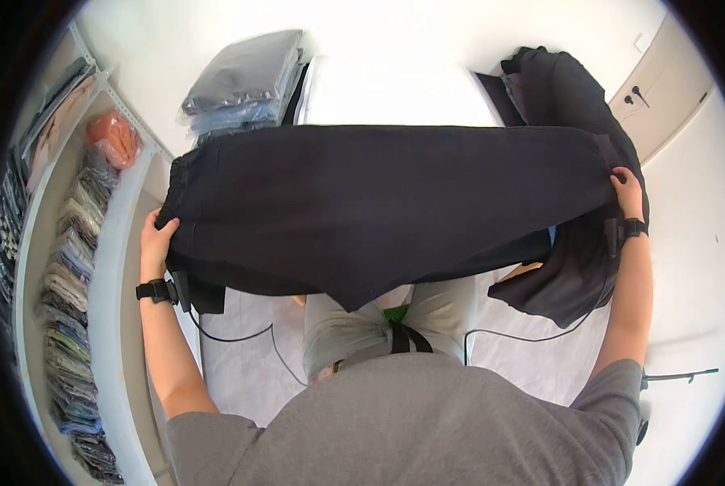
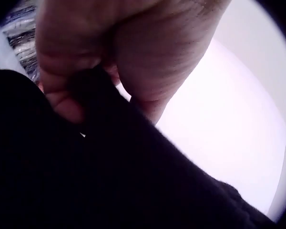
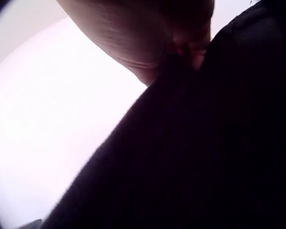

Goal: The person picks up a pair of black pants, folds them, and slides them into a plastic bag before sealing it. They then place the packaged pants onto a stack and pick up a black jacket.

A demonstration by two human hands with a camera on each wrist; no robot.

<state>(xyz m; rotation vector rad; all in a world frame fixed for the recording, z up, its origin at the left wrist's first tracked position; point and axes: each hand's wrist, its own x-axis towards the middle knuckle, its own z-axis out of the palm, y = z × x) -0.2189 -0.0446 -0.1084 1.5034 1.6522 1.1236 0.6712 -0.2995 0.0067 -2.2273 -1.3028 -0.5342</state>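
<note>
A pair of black trousers (image 1: 395, 194) is stretched sideways between both hands in the head view, its gathered waistband at the left and its narrow leg end at the right. The left hand (image 1: 158, 239) pinches the fabric at the waistband. At the hem end, the right hand (image 1: 626, 193) grips the cloth. In the left wrist view, thumb and fingers (image 2: 69, 109) close on a fold of the dark fabric. The right wrist view shows the other hand (image 3: 152, 33) holding the cloth's edge, its fingertips mostly hidden.
Behind the trousers stands a white table (image 1: 395, 93). Bagged folded garments (image 1: 245, 77) are stacked at its left, and a heap of dark clothing (image 1: 561, 89) lies at its right. Shelves (image 1: 107, 267) with packed clothes line the left side. Thin cables (image 1: 233, 338) hang from the wrists.
</note>
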